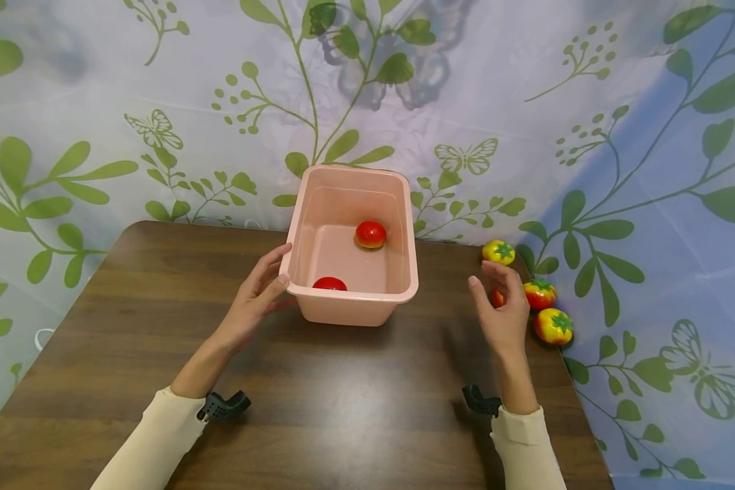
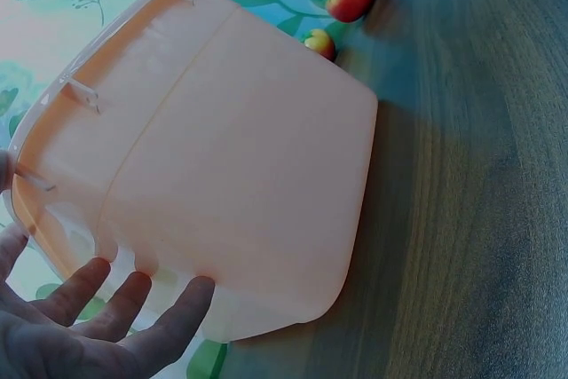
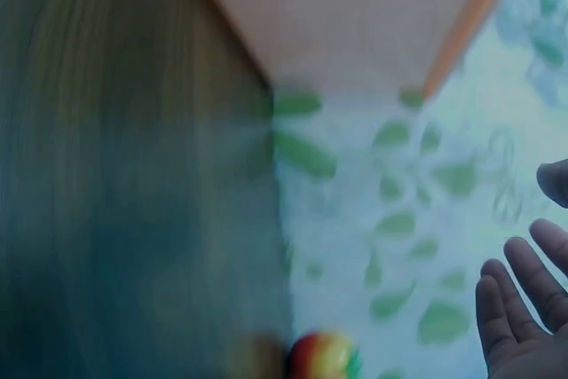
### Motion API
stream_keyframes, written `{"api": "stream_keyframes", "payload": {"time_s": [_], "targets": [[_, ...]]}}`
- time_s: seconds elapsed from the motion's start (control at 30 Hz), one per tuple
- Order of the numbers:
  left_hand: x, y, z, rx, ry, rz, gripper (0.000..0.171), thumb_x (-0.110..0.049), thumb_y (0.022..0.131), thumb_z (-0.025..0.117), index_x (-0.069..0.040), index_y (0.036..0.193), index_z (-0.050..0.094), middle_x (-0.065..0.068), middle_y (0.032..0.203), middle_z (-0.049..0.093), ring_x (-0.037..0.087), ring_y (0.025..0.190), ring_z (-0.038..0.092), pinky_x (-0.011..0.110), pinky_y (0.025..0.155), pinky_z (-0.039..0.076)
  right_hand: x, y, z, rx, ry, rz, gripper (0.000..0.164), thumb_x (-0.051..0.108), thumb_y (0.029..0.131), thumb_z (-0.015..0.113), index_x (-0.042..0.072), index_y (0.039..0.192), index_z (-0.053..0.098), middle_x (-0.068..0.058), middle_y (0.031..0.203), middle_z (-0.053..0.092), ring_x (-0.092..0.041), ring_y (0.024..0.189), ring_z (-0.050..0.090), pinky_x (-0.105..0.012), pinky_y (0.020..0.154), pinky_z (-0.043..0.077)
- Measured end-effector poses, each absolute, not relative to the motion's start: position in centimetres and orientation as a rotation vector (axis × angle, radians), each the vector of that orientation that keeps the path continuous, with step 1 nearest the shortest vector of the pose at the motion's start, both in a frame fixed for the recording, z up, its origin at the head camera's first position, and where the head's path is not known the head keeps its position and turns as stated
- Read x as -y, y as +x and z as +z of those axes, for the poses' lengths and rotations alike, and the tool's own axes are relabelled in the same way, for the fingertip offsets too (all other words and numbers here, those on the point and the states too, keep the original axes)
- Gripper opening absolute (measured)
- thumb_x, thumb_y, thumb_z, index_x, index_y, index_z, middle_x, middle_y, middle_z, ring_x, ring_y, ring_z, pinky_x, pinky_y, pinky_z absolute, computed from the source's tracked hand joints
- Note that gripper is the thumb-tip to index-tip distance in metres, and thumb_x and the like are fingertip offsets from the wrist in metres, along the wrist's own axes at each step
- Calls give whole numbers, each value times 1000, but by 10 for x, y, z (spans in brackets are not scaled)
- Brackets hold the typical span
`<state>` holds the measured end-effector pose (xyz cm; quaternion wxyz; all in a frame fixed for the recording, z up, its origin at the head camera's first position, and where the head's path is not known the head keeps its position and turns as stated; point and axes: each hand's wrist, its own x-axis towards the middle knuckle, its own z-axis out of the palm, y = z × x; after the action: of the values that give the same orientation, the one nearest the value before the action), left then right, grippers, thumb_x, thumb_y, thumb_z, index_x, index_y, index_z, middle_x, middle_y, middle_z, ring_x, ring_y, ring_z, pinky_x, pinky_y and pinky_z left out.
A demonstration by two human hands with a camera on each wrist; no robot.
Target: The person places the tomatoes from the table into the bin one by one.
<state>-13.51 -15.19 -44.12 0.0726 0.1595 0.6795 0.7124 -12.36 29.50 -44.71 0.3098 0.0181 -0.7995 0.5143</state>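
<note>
A pink plastic bin [image 1: 355,309] stands at the table's far edge with two red round toy fruits inside, one red fruit [image 1: 370,234] toward the back right and another red fruit [image 1: 329,284] partly hidden by the front wall. My left hand [image 1: 254,296] touches the bin's left side, its fingers extended along the outer wall and the thumb at the rim. Over on the right, my right hand [image 1: 503,309] is held with fingers apart and nothing in it. Next to it lie red-and-yellow tomato-like toys, including a yellow one [image 1: 498,252]; a red one is partly hidden behind the hand.
The brown wooden table [image 1: 355,408] meets a leaf-patterned cloth [image 1: 367,102] along its back and right side. Another tomato-like toy [image 1: 540,295] and a yellow-red one [image 1: 553,327] lie at the right edge. Each wrist wears a black strap mount.
</note>
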Motion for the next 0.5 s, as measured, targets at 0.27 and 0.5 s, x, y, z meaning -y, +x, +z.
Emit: {"api": "stream_keyframes", "payload": {"time_s": [0.27, 0.5], "targets": [[153, -135, -441, -2041, 489, 2143, 58, -16, 115, 48, -27, 170, 30, 18, 169, 37, 15, 136, 60, 59, 105, 60, -347, -129, -475, 2237, -321, 1255, 47, 22, 98, 81, 7, 139, 66, -15, 138, 63, -28, 131, 56, -37, 114, 48], [153, -135, -442, -2048, 483, 2134, 58, -17, 115, 48, -28, 170, 31, 17, 168, 38, 16, 136, 60, 59, 106, 60, -363, -133, -494, 2317, -412, 1165, 51, 23, 98, 79, 3, 141, 61, -28, 142, 56, -45, 134, 50, -58, 116, 38]]}}
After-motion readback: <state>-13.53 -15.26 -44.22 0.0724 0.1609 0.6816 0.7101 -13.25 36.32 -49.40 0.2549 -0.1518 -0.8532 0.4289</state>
